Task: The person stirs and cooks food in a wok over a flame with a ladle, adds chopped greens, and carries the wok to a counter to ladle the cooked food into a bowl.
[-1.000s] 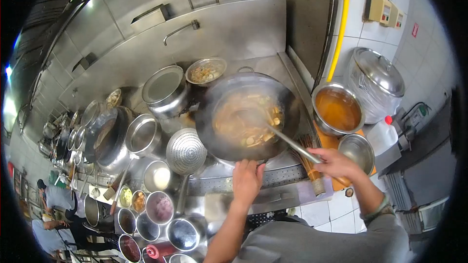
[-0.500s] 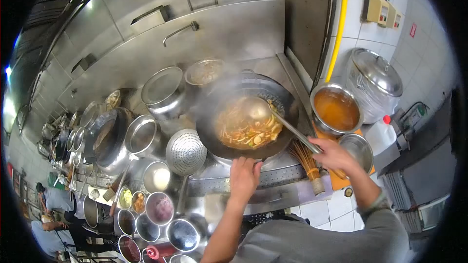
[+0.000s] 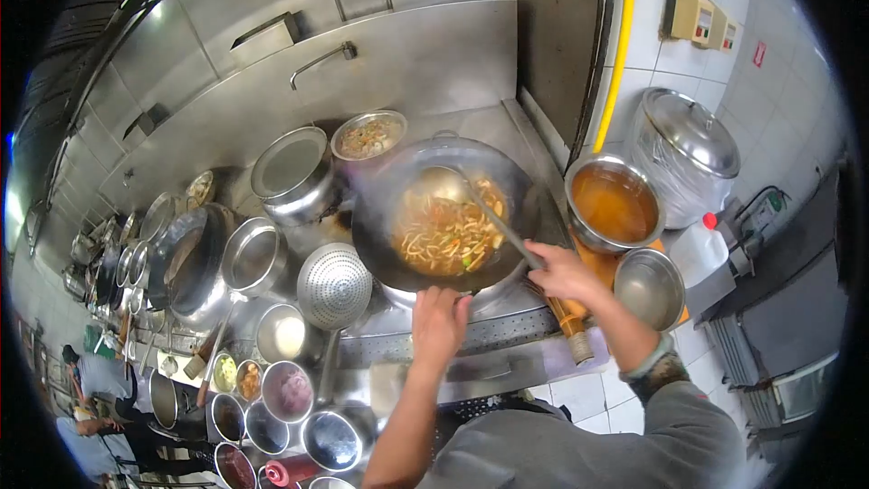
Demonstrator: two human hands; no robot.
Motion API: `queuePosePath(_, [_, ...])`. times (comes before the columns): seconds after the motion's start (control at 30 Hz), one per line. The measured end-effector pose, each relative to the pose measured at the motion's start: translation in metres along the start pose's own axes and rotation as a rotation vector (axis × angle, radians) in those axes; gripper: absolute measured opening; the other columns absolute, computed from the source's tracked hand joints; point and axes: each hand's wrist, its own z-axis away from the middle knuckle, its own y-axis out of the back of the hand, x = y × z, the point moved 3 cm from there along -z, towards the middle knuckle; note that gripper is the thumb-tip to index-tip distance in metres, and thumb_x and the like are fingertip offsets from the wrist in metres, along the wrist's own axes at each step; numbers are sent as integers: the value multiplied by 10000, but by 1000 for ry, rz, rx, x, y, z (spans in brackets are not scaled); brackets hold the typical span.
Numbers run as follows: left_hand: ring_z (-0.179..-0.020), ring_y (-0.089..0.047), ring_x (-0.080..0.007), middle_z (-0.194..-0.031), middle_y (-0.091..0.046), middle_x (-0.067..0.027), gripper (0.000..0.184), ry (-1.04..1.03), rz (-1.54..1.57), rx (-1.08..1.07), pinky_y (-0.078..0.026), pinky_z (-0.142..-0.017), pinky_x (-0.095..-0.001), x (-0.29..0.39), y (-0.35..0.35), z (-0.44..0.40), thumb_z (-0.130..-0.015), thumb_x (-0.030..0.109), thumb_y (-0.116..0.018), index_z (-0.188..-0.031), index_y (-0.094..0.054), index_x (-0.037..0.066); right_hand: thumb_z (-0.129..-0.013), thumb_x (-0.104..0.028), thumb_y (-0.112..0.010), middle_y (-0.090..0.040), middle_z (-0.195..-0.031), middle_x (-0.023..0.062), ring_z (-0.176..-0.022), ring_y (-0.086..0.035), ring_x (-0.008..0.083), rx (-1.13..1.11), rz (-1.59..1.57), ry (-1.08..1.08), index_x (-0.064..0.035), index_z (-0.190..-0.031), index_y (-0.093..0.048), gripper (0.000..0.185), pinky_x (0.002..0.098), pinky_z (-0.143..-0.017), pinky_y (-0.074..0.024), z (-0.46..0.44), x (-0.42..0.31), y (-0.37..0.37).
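Note:
A dark wok [image 3: 369,244] sits on the burner with noodles [image 3: 444,240] in brown sauce and bits of vegetable inside. At its near rim my left hand [image 3: 439,324] grips the edge; the fingertips are partly hidden. My right hand [image 3: 563,273] is closed around the handle of a long ladle [image 3: 498,220]. The ladle's bowl reaches into the far side of the food, veiled by thin steam. Under my right wrist, a bamboo brush [image 3: 570,328] lies beside the wok.
On the right stand a bowl of orange liquid [image 3: 614,206], a metal bowl [image 3: 649,290] and a lidded pot [image 3: 690,136]. A perforated skimmer [image 3: 335,285] lies left of the wok. Several ingredient containers, including one of pinkish pieces [image 3: 288,391], stand lower left. Two people are farther left.
The ladle has moved left and toward the far side of the wok, my right hand shifting left with it. Less steam covers the noodles. My left hand stays at the rim.

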Motion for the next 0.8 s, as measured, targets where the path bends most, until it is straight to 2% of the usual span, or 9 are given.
queuePosePath(0.1, [-817,-529,-348,-825,-573,-137,134,25,-19,-33,-430,-732,-441,-5,-3,-1,-792,159,-694,-822,-627,47,-814,-146,-629,-602,-755,71,-519,-568,132,-131,-185,-2,-94,-1424,-405,653,288,-517,-481,8,9,-7])
queuePosePath(0.23, [-826,-534,-348,-833,-579,-137,129,46,-45,-23,-433,-735,-437,-9,-7,-5,-798,161,-688,-823,-631,48,-827,-153,-624,-603,-765,81,-524,-571,140,-241,-46,-114,-95,-1419,-411,632,291,-531,-487,39,5,47])
queuePosePath(0.33, [-822,-534,-346,-833,-580,-137,129,42,-27,-44,-433,-735,-437,-4,-7,-5,-803,165,-682,-820,-631,48,-848,-167,-594,-641,-786,116,-550,-609,156,-54,68,-107,-71,-1397,-431,581,317,-544,-505,23,-1,33])
queuePosePath(0.43, [-816,-533,-342,-825,-582,-134,128,36,-51,-48,-433,-733,-434,-1,-7,-5,-802,161,-682,-814,-628,46,-849,-176,-598,-646,-796,118,-555,-615,155,35,28,121,-81,-1408,-420,595,319,-559,-513,-5,9,4])
queuePosePath(0.53, [-805,-533,-339,-816,-582,-132,124,62,-75,-76,-435,-729,-426,6,0,-6,-796,153,-687,-811,-628,44,-842,-131,-614,-607,-758,100,-547,-581,157,-210,-183,-9,-75,-1408,-421,601,316,-535,-479,28,9,20])
queuePosePath(0.6, [-792,-528,-336,-785,-577,-141,139,46,-39,-63,-428,-713,-423,11,0,-8,-823,148,-681,-814,-632,18,-847,-160,-590,-657,-952,192,-667,-657,260,-300,-142,-228,-75,-1377,-458,553,367,-708,-525,48,26,50])
queuePosePath(0.63, [-792,-528,-336,-785,-577,-141,139,52,-44,-60,-428,-713,-423,10,-1,-10,-823,148,-681,-814,-632,18,-847,-160,-590,-657,-952,192,-667,-657,260,-306,-140,-223,-75,-1377,-458,553,367,-708,-525,41,23,49])
queuePosePath(0.7, [-790,-528,-338,-788,-579,-141,141,40,-52,-69,-430,-714,-424,12,-5,-10,-824,148,-679,-819,-637,14,-847,-150,-602,-644,-1012,213,-818,-646,320,12,225,52,-81,-1371,-463,546,376,-797,-500,32,7,47])
queuePosePath(0.8, [-789,-528,-337,-787,-580,-141,142,81,-88,-69,-432,-719,-426,19,-6,-11,-824,149,-680,-822,-637,13,-845,-151,-615,-637,-1052,223,-942,-618,352,65,37,29,-93,-1367,-471,545,388,-858,-475,8,-2,36])
